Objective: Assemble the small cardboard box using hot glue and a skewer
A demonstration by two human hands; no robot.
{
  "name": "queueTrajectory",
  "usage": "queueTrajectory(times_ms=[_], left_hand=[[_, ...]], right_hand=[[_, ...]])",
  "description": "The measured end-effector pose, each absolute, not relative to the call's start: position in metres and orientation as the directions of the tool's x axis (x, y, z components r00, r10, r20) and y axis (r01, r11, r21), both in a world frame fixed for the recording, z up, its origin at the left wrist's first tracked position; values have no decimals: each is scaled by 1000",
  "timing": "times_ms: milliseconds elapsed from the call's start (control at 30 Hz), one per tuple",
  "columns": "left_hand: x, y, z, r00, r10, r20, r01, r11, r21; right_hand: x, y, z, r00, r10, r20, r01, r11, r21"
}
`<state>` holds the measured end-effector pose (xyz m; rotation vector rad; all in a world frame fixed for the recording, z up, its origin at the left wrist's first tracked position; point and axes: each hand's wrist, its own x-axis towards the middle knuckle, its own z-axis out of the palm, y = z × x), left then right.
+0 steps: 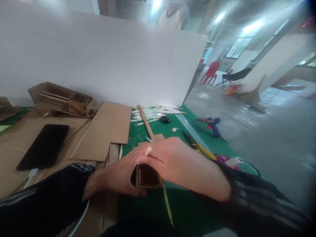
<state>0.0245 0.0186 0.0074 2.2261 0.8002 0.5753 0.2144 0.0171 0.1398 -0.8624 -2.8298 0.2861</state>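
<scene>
A small open-topped cardboard box (149,182) stands near the front of the green table, its dark hollow facing me. My left hand (118,174) is wrapped round its left side. Above the box, my right hand (170,158) is bent over with its fingers pinched on a thin pale stick (148,151), whose tip shows between the fingers; the rest of the stick is hidden. A thin yellowish strip (168,206) lies just right of the box.
Cardboard sheets (106,121), a black phone (44,146) and a cardboard tray (53,95) lie left. Behind are white sticks (158,112) and a black round object (165,119). Right are pliers (197,144) and a glue gun (212,125). A person (174,18) stands beyond the white board (103,59).
</scene>
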Motion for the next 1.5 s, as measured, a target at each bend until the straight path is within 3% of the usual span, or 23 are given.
queueTrajectory(times_ms=[167,300,433,533,633,833,1267,1500], left_hand=[[25,20,8,718,679,152,389,-573,721],[26,16,10,700,699,147,428,-575,698],[23,11,7,672,733,101,480,-536,695],[20,9,4,665,743,81,492,-518,700],[20,10,4,672,735,93,477,-524,705],[25,16,6,691,706,157,428,-574,697],[24,11,6,657,749,89,492,-515,702],[27,13,11,672,732,117,455,-531,715]], right_hand=[[215,18,139,-849,526,54,499,830,-251],[216,35,141,-753,653,73,559,695,-452],[217,53,141,-704,707,-67,524,454,-720],[219,60,140,-676,723,-144,508,316,-801],[221,59,141,-688,708,-158,544,360,-758],[223,43,141,-775,631,18,512,645,-567],[223,51,136,-684,728,-46,541,464,-701],[223,44,135,-695,719,24,548,550,-630]])
